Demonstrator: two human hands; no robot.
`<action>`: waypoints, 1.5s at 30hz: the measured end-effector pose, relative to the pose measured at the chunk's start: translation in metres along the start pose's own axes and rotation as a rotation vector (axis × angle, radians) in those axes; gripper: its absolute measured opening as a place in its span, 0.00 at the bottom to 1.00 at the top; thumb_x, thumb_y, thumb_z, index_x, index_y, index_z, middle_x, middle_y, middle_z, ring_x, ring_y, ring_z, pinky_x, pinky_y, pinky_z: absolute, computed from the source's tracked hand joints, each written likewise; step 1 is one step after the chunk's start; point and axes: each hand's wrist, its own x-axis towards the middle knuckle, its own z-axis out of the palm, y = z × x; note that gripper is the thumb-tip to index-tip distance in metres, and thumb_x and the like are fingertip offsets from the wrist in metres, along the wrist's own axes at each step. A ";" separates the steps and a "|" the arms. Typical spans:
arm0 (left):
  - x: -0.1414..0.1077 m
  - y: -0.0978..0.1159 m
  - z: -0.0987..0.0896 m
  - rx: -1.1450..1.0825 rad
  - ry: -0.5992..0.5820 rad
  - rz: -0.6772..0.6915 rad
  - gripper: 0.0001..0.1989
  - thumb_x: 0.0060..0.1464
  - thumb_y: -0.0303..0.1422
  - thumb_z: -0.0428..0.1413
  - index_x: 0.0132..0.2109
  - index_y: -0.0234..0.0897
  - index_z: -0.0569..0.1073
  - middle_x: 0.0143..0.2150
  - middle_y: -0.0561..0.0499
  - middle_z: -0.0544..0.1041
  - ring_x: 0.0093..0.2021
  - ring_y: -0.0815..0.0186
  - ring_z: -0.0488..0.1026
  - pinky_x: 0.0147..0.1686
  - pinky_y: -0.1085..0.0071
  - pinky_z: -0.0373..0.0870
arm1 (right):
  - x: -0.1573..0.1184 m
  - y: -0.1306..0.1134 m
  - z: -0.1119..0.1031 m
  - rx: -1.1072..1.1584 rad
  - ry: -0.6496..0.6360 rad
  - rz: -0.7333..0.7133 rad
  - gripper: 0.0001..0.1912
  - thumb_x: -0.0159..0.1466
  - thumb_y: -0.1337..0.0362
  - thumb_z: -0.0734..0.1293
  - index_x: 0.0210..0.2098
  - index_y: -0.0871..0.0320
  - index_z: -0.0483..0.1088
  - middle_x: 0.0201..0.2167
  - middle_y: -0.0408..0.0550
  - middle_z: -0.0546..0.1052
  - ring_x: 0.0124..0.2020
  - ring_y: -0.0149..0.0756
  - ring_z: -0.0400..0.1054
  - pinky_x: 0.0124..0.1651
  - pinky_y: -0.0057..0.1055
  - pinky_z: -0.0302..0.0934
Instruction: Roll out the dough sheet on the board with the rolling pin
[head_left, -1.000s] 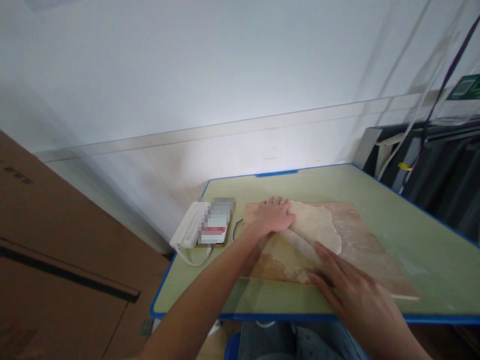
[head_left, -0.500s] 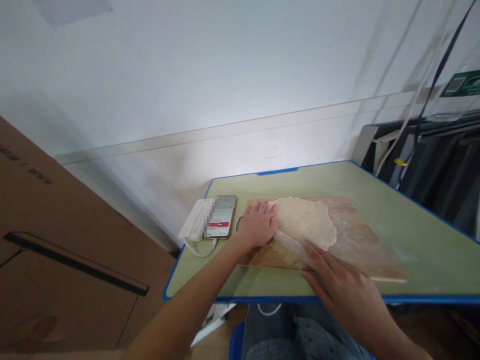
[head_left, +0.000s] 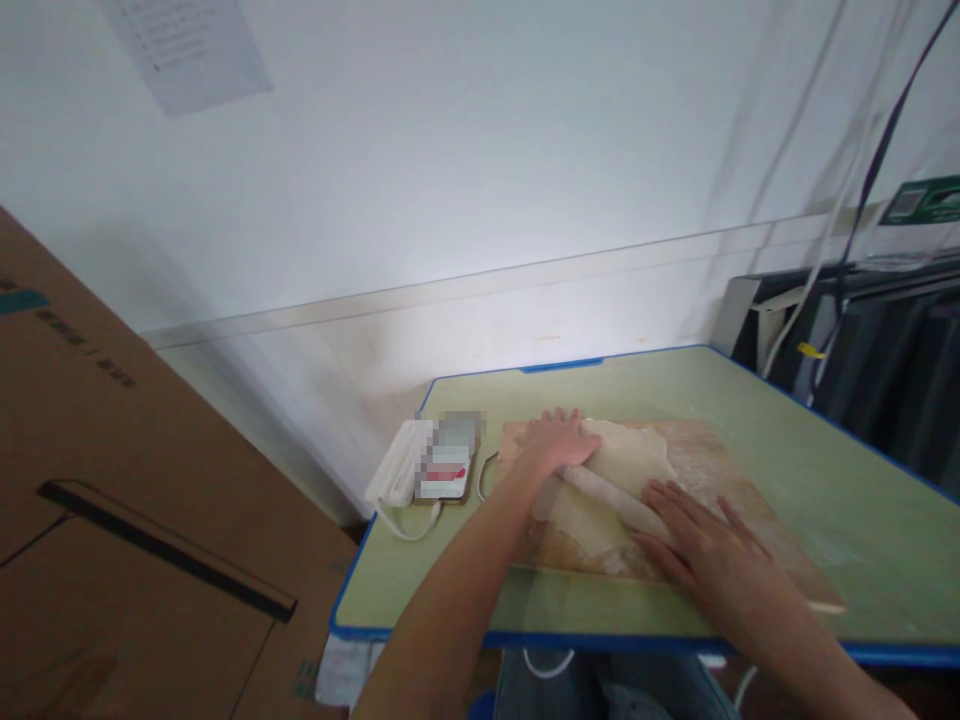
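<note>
A flour-dusted rolling pin (head_left: 611, 496) lies slantwise across a thin, uneven sheet of dough (head_left: 628, 450). Over the pin's far left end rests my left hand (head_left: 559, 440), fingers stretched forward past it. My right hand (head_left: 697, 525) lies flat over the near right end, its fingers extended and the thumb apart. Both palms press on the pin without wrapping round it, and they hide its ends. Dough shows on both sides of the pin, the nearer part spreading toward the board's front edge. Beneath is a floured wooden board (head_left: 780, 550).
The board stands on a pale green table (head_left: 645, 385) with a blue edge. Left of it lie a phone (head_left: 450, 460) and a white cabled device (head_left: 401, 460). A large cardboard box (head_left: 165, 500) stands at left, dark panels (head_left: 900, 330) at right, a wall behind.
Both hands and the rolling pin have moved forward and to the right over the dough, uncovering more dough on the near side. The camera view has tilted slightly upward.
</note>
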 end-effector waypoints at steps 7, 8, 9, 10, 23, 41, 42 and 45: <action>0.019 0.005 0.002 -0.034 0.023 0.001 0.33 0.55 0.50 0.31 0.62 0.36 0.51 0.62 0.41 0.55 0.60 0.53 0.54 0.53 0.55 0.57 | 0.006 -0.002 -0.002 -0.019 -0.012 0.013 0.23 0.65 0.56 0.49 0.46 0.62 0.66 0.45 0.57 0.74 0.47 0.43 0.67 0.48 0.46 0.62; 0.019 0.005 0.002 -0.032 0.022 0.013 0.33 0.55 0.49 0.31 0.62 0.36 0.51 0.62 0.41 0.55 0.60 0.53 0.54 0.53 0.55 0.57 | 0.006 -0.003 -0.003 -0.018 -0.008 0.006 0.22 0.65 0.56 0.50 0.46 0.62 0.66 0.45 0.57 0.73 0.46 0.43 0.68 0.47 0.45 0.62; 0.018 0.005 0.002 -0.028 0.020 0.026 0.32 0.56 0.49 0.32 0.62 0.36 0.51 0.62 0.41 0.55 0.60 0.53 0.54 0.53 0.55 0.57 | 0.006 -0.004 -0.004 -0.016 -0.003 0.002 0.22 0.65 0.57 0.50 0.46 0.63 0.66 0.45 0.57 0.74 0.46 0.42 0.68 0.47 0.43 0.63; 0.016 0.005 0.002 -0.023 0.018 0.038 0.32 0.56 0.49 0.32 0.62 0.36 0.51 0.62 0.42 0.55 0.60 0.53 0.53 0.53 0.55 0.56 | 0.006 -0.005 -0.005 -0.014 0.002 -0.001 0.22 0.65 0.57 0.50 0.46 0.63 0.66 0.45 0.58 0.74 0.45 0.42 0.69 0.46 0.42 0.64; -0.014 -0.009 0.003 0.047 0.039 0.080 0.32 0.56 0.49 0.36 0.63 0.37 0.49 0.64 0.42 0.50 0.62 0.52 0.49 0.56 0.52 0.49 | 0.005 -0.024 -0.017 -0.092 0.122 -0.128 0.21 0.66 0.65 0.46 0.46 0.63 0.65 0.42 0.56 0.75 0.38 0.39 0.72 0.37 0.35 0.69; -0.079 -0.042 0.023 0.184 0.293 0.106 0.24 0.60 0.40 0.34 0.62 0.41 0.51 0.63 0.49 0.55 0.61 0.58 0.49 0.57 0.54 0.51 | -0.002 -0.047 -0.024 0.027 0.117 -0.166 0.19 0.62 0.71 0.51 0.50 0.63 0.63 0.46 0.56 0.73 0.44 0.40 0.69 0.41 0.36 0.67; -0.081 -0.042 0.023 0.181 0.288 0.104 0.24 0.60 0.40 0.34 0.62 0.41 0.51 0.63 0.49 0.54 0.62 0.58 0.49 0.57 0.53 0.50 | -0.002 -0.048 -0.025 0.028 0.121 -0.169 0.19 0.62 0.72 0.51 0.50 0.63 0.63 0.46 0.56 0.73 0.44 0.40 0.69 0.41 0.36 0.67; -0.080 -0.040 0.022 0.185 0.298 0.101 0.23 0.60 0.39 0.34 0.61 0.41 0.53 0.62 0.49 0.57 0.61 0.58 0.52 0.56 0.53 0.51 | 0.000 -0.047 -0.025 0.011 0.115 -0.158 0.18 0.62 0.72 0.52 0.49 0.63 0.64 0.45 0.55 0.74 0.42 0.39 0.70 0.38 0.35 0.68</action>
